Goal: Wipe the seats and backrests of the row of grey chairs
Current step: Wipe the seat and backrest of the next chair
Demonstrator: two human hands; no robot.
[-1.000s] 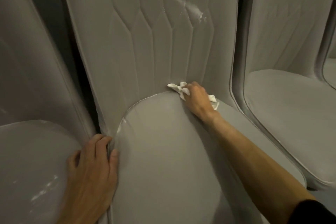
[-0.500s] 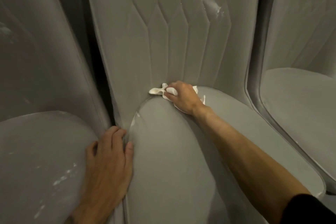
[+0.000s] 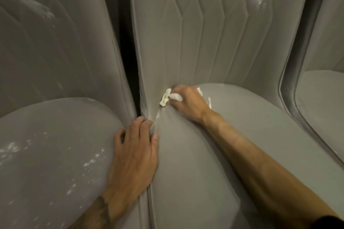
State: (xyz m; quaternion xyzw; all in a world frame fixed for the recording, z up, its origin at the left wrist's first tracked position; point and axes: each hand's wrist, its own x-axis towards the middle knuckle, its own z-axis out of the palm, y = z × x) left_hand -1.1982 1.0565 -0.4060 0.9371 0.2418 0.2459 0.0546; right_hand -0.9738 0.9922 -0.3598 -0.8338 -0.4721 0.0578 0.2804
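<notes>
A row of grey padded chairs fills the view. My right hand [image 3: 188,103] grips a crumpled white cloth [image 3: 166,98] and presses it into the crease where the middle chair's seat [image 3: 232,135] meets its quilted backrest [image 3: 210,33], near the seat's back left corner. My left hand [image 3: 135,154] lies flat with fingers spread over the gap between the left chair's seat [image 3: 55,145] and the middle seat. Pale smears show on the left seat, on the left backrest [image 3: 46,24] and high on the middle backrest.
A third grey chair [image 3: 320,98] stands at the right edge, its seat partly in view. A narrow dark gap [image 3: 128,61] separates the left and middle backrests.
My right hand has slid the cloth leftward along the seat-back crease toward the back left corner. My left hand has stayed on the gap between the seats. The view has shifted left.
</notes>
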